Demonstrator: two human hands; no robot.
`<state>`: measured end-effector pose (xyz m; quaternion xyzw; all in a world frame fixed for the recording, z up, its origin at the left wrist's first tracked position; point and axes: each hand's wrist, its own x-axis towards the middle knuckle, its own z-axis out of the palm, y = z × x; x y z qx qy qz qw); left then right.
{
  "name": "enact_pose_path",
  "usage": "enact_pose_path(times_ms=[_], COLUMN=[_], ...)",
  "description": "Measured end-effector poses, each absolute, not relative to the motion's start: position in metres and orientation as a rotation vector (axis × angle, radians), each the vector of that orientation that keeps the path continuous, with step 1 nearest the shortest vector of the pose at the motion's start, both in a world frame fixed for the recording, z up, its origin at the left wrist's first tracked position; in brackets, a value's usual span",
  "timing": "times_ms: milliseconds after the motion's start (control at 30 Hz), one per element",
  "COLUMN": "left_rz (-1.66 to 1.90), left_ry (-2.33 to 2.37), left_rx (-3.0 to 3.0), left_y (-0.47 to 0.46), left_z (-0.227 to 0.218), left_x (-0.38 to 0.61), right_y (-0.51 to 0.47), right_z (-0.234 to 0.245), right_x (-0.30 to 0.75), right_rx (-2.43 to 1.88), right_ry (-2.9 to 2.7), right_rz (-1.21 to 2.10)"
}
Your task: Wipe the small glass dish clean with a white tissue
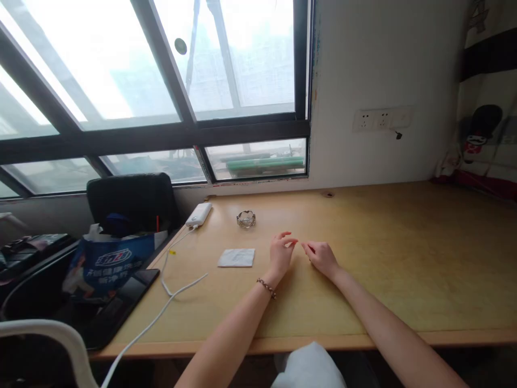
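Note:
My left hand (281, 253) is over the wooden table, thumb and index finger pinched together, the other fingers curled above. A dark braided bracelet (267, 288) circles that wrist. Close by on the right, my right hand (321, 255) is also closed, its fingertips pointing at those of the left with a small gap between. Whatever the two pinches hold, if anything, is too small to make out. Left of my hands lies a folded white tissue or cloth (236, 257). Farther back stands a silvery openwork ring-shaped piece (246, 219), like a small crown.
The table (404, 258) reaches far to the right. A white power bank (199, 214) with a white cable (173, 296) lies at its left edge. Beyond that edge are a black chair (131, 196), a blue bag (113, 264) and a dark glossy panel (121, 307). A wall socket (374, 119) is behind.

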<state>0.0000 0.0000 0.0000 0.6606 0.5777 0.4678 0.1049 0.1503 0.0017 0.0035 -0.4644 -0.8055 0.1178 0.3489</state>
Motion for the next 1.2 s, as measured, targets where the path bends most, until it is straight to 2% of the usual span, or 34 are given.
enact_pose_path(times_ms=[233,433,567,667,867,1100,1200], left_rz=[1.09,0.766,0.579,0.643,0.96,0.858,0.815], left_ry=[1.799,2.464,2.637,2.476,1.585,1.553,1.54], left_rx=[2.125,2.041,1.828,1.9,2.292,2.331,2.39], left_y=[-0.002,-0.009,-0.002,0.0,-0.01,-0.01,-0.009], left_z=[0.005,0.008,0.0,-0.001,-0.002,-0.01,-0.008], left_x=[-0.002,0.001,-0.002,-0.002,0.016,0.014,0.012], right_y=[0.002,0.002,0.001,0.001,0.005,0.018,0.018], right_z=[0.002,0.003,0.003,0.003,0.002,-0.004,-0.003], right_x=[0.15,0.149,0.149,0.15,0.152,0.16,0.163], right_rx=[-1.207,-1.21,-1.22,-1.221,-1.336,-1.486,-1.651], right_ry=[-2.105,-2.11,-2.112,-2.113,-1.97,-1.63,-1.583], right_rz=[0.293,0.265,0.245,0.248,0.225,0.419,0.32])
